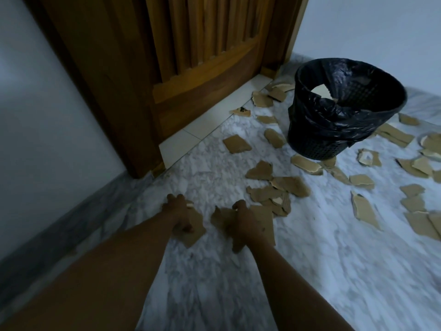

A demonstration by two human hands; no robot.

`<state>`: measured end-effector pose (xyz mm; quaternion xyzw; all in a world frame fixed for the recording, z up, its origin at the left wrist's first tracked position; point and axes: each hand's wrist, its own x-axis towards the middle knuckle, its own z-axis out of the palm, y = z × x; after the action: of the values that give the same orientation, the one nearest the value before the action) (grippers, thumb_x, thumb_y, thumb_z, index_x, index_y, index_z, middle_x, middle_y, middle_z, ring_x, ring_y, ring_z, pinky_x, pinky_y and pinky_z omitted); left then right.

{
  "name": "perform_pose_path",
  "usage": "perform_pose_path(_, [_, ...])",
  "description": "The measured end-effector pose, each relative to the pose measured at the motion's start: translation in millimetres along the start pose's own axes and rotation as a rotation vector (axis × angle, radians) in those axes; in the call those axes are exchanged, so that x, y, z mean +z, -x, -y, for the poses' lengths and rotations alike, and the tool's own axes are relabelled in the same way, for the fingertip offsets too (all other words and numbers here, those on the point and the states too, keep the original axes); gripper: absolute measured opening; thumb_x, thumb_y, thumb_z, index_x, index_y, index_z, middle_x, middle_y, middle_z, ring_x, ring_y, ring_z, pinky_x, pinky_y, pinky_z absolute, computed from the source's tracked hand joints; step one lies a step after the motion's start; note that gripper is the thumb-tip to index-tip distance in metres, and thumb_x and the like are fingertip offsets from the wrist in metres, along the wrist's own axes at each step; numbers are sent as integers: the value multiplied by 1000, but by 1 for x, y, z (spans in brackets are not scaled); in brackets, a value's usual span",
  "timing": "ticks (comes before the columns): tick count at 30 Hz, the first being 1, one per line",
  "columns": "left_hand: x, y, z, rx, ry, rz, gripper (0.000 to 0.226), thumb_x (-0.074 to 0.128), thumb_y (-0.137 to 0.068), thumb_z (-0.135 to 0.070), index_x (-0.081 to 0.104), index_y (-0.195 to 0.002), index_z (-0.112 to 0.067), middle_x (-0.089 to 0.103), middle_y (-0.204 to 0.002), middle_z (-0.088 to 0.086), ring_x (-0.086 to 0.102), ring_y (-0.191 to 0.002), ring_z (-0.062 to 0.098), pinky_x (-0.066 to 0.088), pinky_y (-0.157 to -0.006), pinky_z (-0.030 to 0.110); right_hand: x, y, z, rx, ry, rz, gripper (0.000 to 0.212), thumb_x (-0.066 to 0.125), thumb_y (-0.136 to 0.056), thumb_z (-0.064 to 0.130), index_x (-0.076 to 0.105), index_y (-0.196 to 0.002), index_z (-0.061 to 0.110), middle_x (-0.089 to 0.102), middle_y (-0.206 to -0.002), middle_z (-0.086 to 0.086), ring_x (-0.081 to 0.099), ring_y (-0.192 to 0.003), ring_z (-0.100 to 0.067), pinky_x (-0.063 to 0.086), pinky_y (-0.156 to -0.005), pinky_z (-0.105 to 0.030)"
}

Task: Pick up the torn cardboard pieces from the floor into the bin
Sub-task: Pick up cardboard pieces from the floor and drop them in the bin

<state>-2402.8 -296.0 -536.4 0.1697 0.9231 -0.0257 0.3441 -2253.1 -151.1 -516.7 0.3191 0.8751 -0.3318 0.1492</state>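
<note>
Several torn brown cardboard pieces lie scattered over the marble floor. My left hand presses down on one cardboard piece with its fingers curled over it. My right hand grips the edge of another cardboard piece just beside it. A black mesh bin lined with a black bag stands at the upper right, with a pale cardboard scrap visible inside. More pieces lie in a heap between my hands and the bin, and others surround its base.
A wooden door with a pale tiled threshold closes the back. A white wall runs along the left with a grey skirting. Another white wall stands behind the bin.
</note>
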Motion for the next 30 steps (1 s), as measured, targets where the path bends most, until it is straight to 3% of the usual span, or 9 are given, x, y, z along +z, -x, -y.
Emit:
perform_pose_path(3, [3, -7, -4, -40, 95, 9, 136, 86, -73, -31, -23, -152, -12, 9, -159, 26, 28, -142, 41, 35, -113, 47, -26, -10, -18, 119, -45, -117, 47, 83, -76, 36, 64, -110, 10, 66, -106, -12, 63, -94, -23, 56, -89, -43])
perform_pose_path(8, [-3, -9, -19, 10, 89, 18, 133, 87, -71, -36, -14, -155, -10, 18, -159, 19, 30, -143, 38, 38, -111, 46, -27, -7, -48, 475, -170, -132, 45, 69, -88, 35, 55, -127, 17, 30, -151, -10, 33, -133, -35, 32, -109, -54])
perform_pose_path(10, [-7, -9, -32, 68, 125, -8, 120, 81, -76, -39, -3, -156, -10, 21, -159, 16, 30, -143, 34, 36, -113, 42, -15, -3, -49, 453, -162, -112, 58, 75, -82, 35, 50, -133, 23, 25, -150, -9, 31, -133, -37, 34, -107, -57])
perform_pose_path(14, [-13, -10, -72, 150, 340, -98, 92, 73, -82, -34, 21, -153, -9, 35, -153, 16, 39, -138, 31, 37, -112, 35, -1, -2, -46, 312, -325, -129, 71, 72, -85, 19, 34, -145, 17, 50, -138, -13, 52, -123, -32, 51, -97, -46])
perform_pose_path(17, [-19, -18, -105, 225, 449, -174, 108, 74, -53, -61, 38, -146, -19, 50, -144, 8, 52, -127, 24, 46, -105, 36, -7, -2, -56, 249, -397, -159, 85, 77, -80, 15, 22, -146, 18, 60, -125, -10, 63, -110, -30, 55, -91, -44])
perform_pose_path(19, [-20, -18, -127, 287, 433, -189, 110, 72, -53, -68, 39, -145, -16, 50, -143, 7, 51, -128, 27, 45, -107, 38, -20, 0, -72, 287, -430, -213, 100, 81, -76, 18, 14, -151, 18, 61, -118, -8, 64, -107, -33, 55, -87, -41])
perform_pose_path(22, [-22, -6, -166, 376, 270, -151, 100, 75, -74, -59, 32, -147, -6, 40, -147, 14, 39, -135, 36, 36, -111, 44, -43, 5, -111, 409, -447, -315, 71, 79, -75, 24, 36, -132, 25, 64, -108, -7, 67, -94, -30, 59, -80, -49])
perform_pose_path(26, [-10, -5, -206, 471, 79, -45, 99, 76, -78, -50, 23, -150, -6, 25, -154, 17, 27, -140, 39, 36, -110, 51, -57, 15, -154, 437, -523, -385, 52, 74, -87, 27, 43, -129, 22, 63, -113, -8, 61, -80, -18, 49, -56, -28])
perform_pose_path(30, [3, -11, -219, 509, 14, -22, 100, 79, -78, -43, 21, -149, -5, 29, -152, 14, 30, -138, 38, 40, -107, 49, -56, 7, -164, 399, -505, -400, 60, 77, -85, 27, 45, -135, 15, 60, -121, -11, 61, -104, -29, 51, -82, -40])
